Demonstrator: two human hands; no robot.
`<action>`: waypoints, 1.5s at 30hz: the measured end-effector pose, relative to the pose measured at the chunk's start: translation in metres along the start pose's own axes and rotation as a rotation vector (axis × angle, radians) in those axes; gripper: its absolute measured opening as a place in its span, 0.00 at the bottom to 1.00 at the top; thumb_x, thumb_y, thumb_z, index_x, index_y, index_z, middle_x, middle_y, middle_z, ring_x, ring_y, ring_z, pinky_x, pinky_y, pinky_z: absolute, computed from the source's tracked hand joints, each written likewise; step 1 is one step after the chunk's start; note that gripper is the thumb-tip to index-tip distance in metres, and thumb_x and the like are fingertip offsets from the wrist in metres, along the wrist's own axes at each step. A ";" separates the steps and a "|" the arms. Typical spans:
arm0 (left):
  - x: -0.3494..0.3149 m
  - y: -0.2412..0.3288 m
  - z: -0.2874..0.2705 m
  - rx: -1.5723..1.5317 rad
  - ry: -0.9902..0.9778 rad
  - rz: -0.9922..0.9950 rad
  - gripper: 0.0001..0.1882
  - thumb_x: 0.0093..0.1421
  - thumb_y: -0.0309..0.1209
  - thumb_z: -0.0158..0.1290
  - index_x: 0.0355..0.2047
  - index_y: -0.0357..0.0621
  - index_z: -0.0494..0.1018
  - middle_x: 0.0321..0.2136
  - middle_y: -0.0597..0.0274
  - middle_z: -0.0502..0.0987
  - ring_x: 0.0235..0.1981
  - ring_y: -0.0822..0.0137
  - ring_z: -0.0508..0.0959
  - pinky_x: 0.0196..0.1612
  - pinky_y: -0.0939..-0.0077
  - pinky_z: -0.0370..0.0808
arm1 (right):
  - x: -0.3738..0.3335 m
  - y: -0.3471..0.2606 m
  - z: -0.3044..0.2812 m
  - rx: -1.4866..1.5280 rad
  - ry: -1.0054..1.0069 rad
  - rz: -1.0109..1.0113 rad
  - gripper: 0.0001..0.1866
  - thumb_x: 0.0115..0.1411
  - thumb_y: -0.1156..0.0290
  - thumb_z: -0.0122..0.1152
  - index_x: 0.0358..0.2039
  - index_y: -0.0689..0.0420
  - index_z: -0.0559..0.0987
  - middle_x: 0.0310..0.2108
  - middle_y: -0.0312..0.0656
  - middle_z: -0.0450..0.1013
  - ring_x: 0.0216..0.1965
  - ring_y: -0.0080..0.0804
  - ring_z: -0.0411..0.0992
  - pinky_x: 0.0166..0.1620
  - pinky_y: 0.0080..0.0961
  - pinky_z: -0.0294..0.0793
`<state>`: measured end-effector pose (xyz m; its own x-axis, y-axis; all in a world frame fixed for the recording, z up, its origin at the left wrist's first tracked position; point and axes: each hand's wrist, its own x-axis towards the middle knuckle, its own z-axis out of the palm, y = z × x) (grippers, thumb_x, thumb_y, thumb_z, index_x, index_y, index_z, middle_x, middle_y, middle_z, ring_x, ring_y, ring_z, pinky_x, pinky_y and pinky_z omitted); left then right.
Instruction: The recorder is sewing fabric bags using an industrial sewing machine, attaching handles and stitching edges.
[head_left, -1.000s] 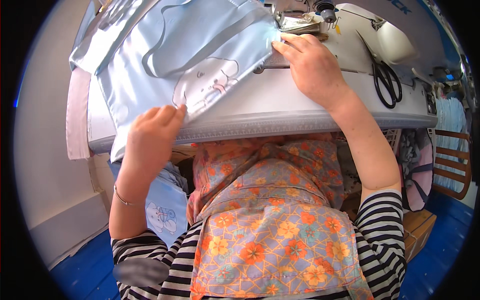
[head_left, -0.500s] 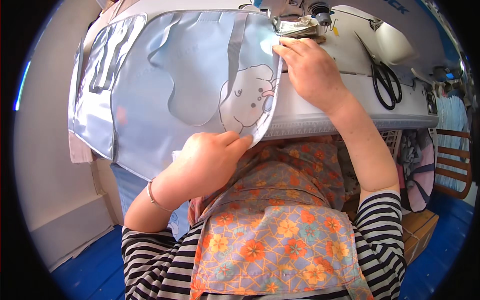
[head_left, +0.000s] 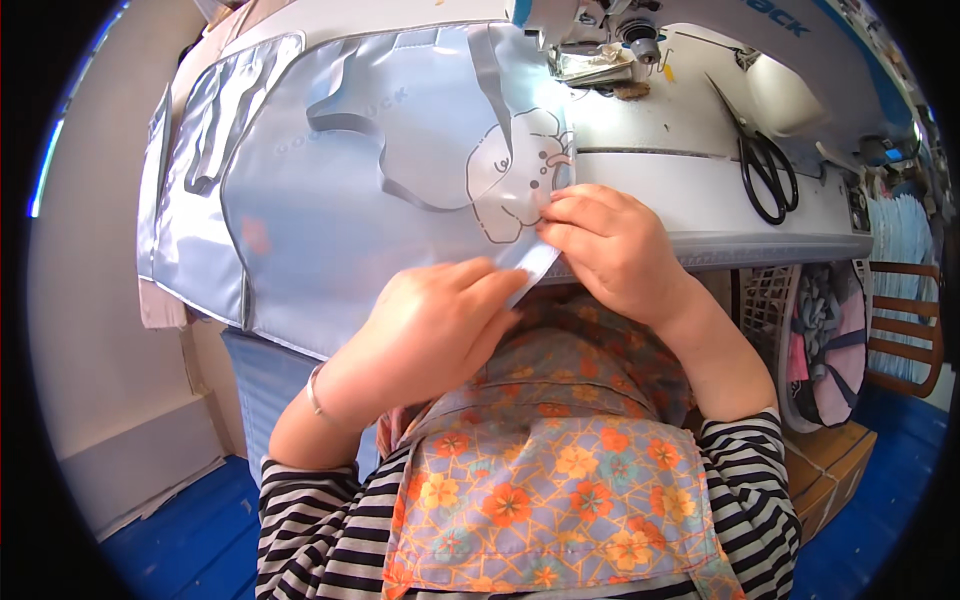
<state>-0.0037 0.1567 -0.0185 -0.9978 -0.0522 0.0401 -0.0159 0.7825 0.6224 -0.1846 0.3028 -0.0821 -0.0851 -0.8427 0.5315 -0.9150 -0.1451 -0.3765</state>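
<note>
Head view: left fingers (head_left: 488, 288) and right fingers (head_left: 582, 213) pinch smooth, glossy blue fabric (head_left: 330, 220).

Left hand (head_left: 430, 325): back upward, fingers (head_left: 492, 287) extended toward the right hand (head_left: 615, 255); thumb (head_left: 492, 335) on their near side, blurred, closure indeterminate. Left wrist (head_left: 340, 385): behind these fingers, to their left. Right hand: back upward, fingers (head_left: 580, 212) bent in a pinch, just beyond the left fingertips, apart from them. Right forearm (head_left: 717, 345): slopes back from its fingers, rightward.
</note>
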 end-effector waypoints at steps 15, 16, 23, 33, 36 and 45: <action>-0.029 0.008 0.044 0.170 0.184 0.146 0.21 0.49 0.20 0.52 0.46 0.34 0.76 0.48 0.54 0.79 0.50 0.56 0.79 0.53 0.64 0.76 | 0.000 0.033 -0.004 0.013 0.039 0.074 0.14 0.49 0.85 0.63 0.37 0.60 0.82 0.41 0.43 0.78 0.46 0.44 0.76 0.49 0.35 0.78; -0.025 0.008 0.046 0.170 0.186 0.146 0.21 0.49 0.20 0.52 0.46 0.34 0.76 0.48 0.54 0.79 0.50 0.56 0.79 0.53 0.64 0.76 | 0.000 0.034 -0.005 -0.027 0.042 0.079 0.15 0.49 0.85 0.63 0.38 0.59 0.82 0.42 0.43 0.77 0.46 0.45 0.76 0.49 0.35 0.78; -0.009 0.001 0.053 0.192 0.264 0.155 0.19 0.48 0.20 0.53 0.43 0.32 0.76 0.45 0.50 0.79 0.47 0.54 0.80 0.51 0.63 0.77 | -0.001 0.030 -0.006 -0.071 0.036 0.065 0.17 0.50 0.85 0.62 0.41 0.59 0.81 0.46 0.45 0.76 0.50 0.46 0.74 0.50 0.36 0.77; 0.027 -0.016 0.056 0.260 0.410 0.199 0.15 0.49 0.22 0.53 0.39 0.32 0.74 0.43 0.51 0.77 0.45 0.53 0.79 0.48 0.64 0.78 | 0.010 0.040 -0.004 -0.142 0.041 0.047 0.16 0.52 0.84 0.59 0.43 0.61 0.80 0.45 0.46 0.77 0.47 0.45 0.76 0.50 0.36 0.77; 0.036 -0.025 0.058 0.268 0.442 0.206 0.15 0.50 0.22 0.52 0.40 0.32 0.74 0.44 0.51 0.77 0.46 0.53 0.78 0.50 0.63 0.76 | 0.012 0.040 -0.004 -0.154 0.034 0.031 0.16 0.52 0.84 0.59 0.43 0.61 0.80 0.46 0.45 0.77 0.47 0.45 0.76 0.50 0.36 0.77; 0.066 -0.035 0.060 0.373 0.456 0.102 0.17 0.50 0.22 0.52 0.42 0.32 0.74 0.42 0.52 0.74 0.47 0.54 0.75 0.52 0.61 0.74 | 0.018 0.043 -0.005 -0.161 0.016 0.064 0.18 0.52 0.86 0.57 0.44 0.61 0.80 0.47 0.45 0.77 0.49 0.44 0.75 0.53 0.35 0.76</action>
<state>-0.0724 0.1627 -0.0843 -0.8687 -0.1615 0.4682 -0.0251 0.9585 0.2841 -0.2274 0.2844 -0.0848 -0.1507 -0.8390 0.5228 -0.9586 -0.0053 -0.2847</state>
